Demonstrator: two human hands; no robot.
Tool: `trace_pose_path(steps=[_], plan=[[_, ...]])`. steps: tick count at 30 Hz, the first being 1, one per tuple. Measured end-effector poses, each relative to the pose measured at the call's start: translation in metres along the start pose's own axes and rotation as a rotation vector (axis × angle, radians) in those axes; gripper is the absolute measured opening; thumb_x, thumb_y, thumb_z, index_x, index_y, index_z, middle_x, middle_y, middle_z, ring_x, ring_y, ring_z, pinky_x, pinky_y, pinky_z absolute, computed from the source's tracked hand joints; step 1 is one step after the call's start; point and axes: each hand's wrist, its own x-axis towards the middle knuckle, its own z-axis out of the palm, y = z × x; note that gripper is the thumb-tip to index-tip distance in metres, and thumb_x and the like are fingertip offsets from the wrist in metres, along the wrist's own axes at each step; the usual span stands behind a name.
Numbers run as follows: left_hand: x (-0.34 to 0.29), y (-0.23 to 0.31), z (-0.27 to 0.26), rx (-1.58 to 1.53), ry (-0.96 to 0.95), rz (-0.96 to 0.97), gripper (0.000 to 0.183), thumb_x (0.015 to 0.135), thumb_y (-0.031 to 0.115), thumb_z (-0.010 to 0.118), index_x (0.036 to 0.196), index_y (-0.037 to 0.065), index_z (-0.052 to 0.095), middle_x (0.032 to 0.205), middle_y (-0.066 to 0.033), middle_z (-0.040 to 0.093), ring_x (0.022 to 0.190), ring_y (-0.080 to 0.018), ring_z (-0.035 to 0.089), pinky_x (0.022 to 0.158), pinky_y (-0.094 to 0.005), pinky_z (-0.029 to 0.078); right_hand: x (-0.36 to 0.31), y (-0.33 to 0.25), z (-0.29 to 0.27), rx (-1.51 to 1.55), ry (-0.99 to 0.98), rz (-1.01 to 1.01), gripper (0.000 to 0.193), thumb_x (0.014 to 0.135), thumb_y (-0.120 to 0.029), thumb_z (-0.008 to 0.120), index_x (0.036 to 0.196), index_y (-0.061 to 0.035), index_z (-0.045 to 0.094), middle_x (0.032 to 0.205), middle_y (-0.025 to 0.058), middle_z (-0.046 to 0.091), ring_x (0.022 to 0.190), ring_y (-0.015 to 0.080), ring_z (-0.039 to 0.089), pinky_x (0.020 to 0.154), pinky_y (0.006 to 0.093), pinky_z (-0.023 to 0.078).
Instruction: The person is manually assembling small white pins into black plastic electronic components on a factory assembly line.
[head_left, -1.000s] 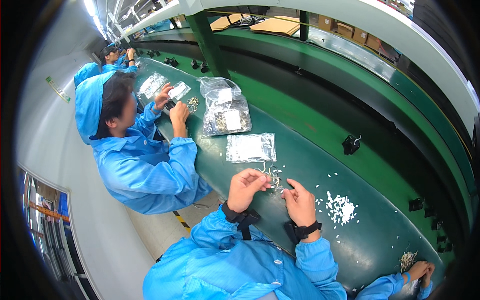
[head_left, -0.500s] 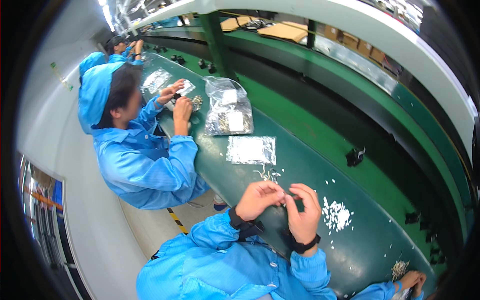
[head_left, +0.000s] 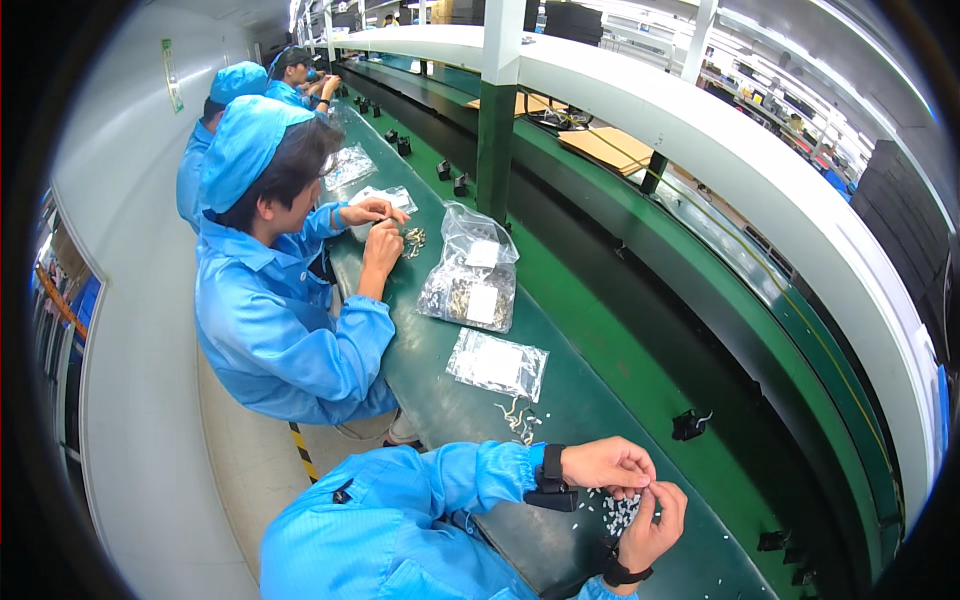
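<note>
My left hand (head_left: 612, 466) and my right hand (head_left: 655, 522) meet fingertip to fingertip over the bench, each closed in a pinch. Whatever they pinch is too small to make out. Just beneath them lies a pile of small white pieces (head_left: 618, 512), partly hidden by my fingers. Black bands circle both wrists, and a dark block (head_left: 551, 490) sits on the left one. To the left of my hands, short pale wires (head_left: 519, 416) lie loose near a flat silvery plastic bag (head_left: 497, 363) with a white sheet in it.
A large clear bag of small parts (head_left: 468, 272) stands farther up the green bench (head_left: 575, 385). Beyond the bench edge runs a green belt (head_left: 590, 310) carrying black parts (head_left: 690, 424). A co-worker in blue (head_left: 285, 310) handles small parts on the left; others sit behind. A white-and-green post (head_left: 497, 130) rises beyond.
The view has swung, so the bench and co-worker sit differently in it. My joined hands have moved from beside the white pieces to over them, still pinching.
</note>
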Motion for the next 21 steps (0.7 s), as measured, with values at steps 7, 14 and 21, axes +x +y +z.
trace_pose_path(steps=[7, 14, 21], plan=[[0.003, -0.017, -0.01, -0.091, 0.034, -0.023, 0.017, 0.1, 0.017, 0.062, 0.104, 0.001, 0.062, 0.086, -0.0045, 0.067, 0.073, -0.0084, 0.064, 0.065, -0.0219, 0.054, 0.0, 0.021, -0.005, -0.064, -0.113, 0.054, 0.015, 0.079, 0.007, 0.071, 0.092, -0.0008, 0.074, 0.101, 0.0113, 0.066, 0.098, 0.029, 0.061, 0.084, 0.0378, 0.05], [0.002, -0.02, -0.014, 0.045, 0.045, -0.032, 0.014, 0.1, 0.014, 0.063, 0.105, 0.002, 0.061, 0.088, -0.0035, 0.066, 0.076, -0.0087, 0.063, 0.067, -0.0237, 0.052, 0.001, 0.024, 0.0, -0.061, -0.043, 0.134, 0.019, 0.082, 0.002, 0.069, 0.101, 0.0023, 0.071, 0.103, 0.0142, 0.065, 0.101, 0.0299, 0.062, 0.087, 0.0379, 0.049], [-0.008, -0.008, 0.001, 0.24, 0.154, 0.049, 0.013, 0.099, 0.013, 0.063, 0.103, 0.001, 0.061, 0.083, -0.0022, 0.065, 0.075, -0.0086, 0.064, 0.067, -0.0249, 0.052, -0.015, 0.045, 0.0, 0.272, -0.072, 0.427, 0.016, 0.096, -0.004, 0.066, 0.109, 0.0053, 0.067, 0.1, 0.0063, 0.067, 0.088, 0.0118, 0.061, 0.08, 0.0248, 0.05]])
